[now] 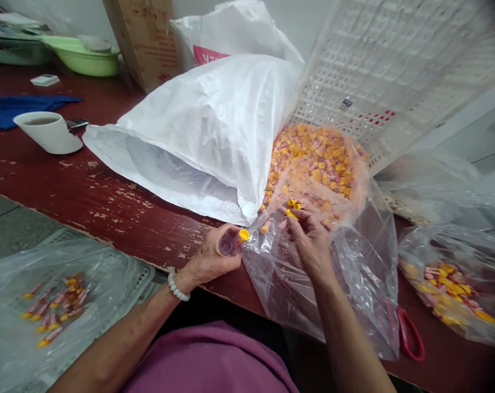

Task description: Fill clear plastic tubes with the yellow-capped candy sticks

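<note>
My left hand, with a beaded bracelet at its wrist, is closed around clear plastic tubes. One of them shows a yellow cap toward the right. My right hand reaches into the mouth of a clear plastic bag, its thumb and finger closed on a small yellow cap. Behind it, many yellow caps with red-and-white parts fill the bag. A large white sack lies open just beyond my left hand, with clear tubes inside.
Lower left, a plastic-lined basket holds several finished-looking capped tubes. At right lie another bag of capped pieces and red scissor handles. A white cup of dark liquid stands left; a white crate leans behind.
</note>
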`<state>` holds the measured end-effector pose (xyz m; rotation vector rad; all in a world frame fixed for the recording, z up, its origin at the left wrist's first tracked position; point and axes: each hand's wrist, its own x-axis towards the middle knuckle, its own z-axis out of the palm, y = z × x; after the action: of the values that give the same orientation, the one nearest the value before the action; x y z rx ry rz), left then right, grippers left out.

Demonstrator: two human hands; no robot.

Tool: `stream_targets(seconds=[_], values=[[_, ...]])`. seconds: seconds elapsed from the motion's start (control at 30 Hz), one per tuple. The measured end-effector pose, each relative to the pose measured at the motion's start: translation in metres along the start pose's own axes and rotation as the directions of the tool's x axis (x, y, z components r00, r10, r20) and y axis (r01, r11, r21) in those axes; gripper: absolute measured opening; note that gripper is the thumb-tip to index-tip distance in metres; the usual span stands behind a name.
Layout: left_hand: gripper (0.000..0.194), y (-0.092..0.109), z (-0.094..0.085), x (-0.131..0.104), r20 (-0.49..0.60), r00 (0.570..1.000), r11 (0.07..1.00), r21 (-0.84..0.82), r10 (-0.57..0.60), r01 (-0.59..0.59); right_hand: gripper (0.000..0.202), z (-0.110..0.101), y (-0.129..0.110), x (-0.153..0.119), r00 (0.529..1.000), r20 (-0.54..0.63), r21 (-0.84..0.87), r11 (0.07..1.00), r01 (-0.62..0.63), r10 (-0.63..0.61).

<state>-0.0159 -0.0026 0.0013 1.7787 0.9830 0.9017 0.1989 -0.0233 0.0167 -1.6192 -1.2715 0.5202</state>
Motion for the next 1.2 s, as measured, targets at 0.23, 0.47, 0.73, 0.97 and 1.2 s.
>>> stream_targets(seconds=[0.23, 0.47, 0.73, 0.97, 1.2], values=[[0.026, 0.010, 0.009, -0.002, 0.099, 0.995, 0.993, -0.118, 0.020, -0.009, 0.020, 0.025, -0.048, -0.060, 0.947, 0.084, 0.013, 0.950, 0.311, -0.311], [0.027, 0.006, 0.005, -0.003, 0.076, 0.997, 0.995, -0.102, -0.006, 0.014, 0.021, 0.018, -0.038, -0.056, 0.893, 0.098, -0.045, 0.894, 0.446, -0.440], [0.023, -0.008, 0.007, -0.003, 0.065, 0.992, 0.989, -0.096, -0.107, 0.113, 0.024, 0.019, -0.024, -0.046, 0.876, 0.227, -0.095, 0.886, 0.454, -0.424], [0.020, -0.018, 0.001, 0.000, 0.053, 0.980, 0.949, -0.246, -0.189, 0.197, 0.027, 0.006, 0.067, 0.051, 0.966, -0.022, -0.460, 0.860, 0.220, -0.259], [0.021, -0.017, 0.003, -0.001, 0.173, 0.944, 0.857, -0.397, -0.281, 0.328, 0.032, 0.008, 0.083, 0.060, 0.979, -0.008, -0.455, 0.873, 0.177, -0.203]])
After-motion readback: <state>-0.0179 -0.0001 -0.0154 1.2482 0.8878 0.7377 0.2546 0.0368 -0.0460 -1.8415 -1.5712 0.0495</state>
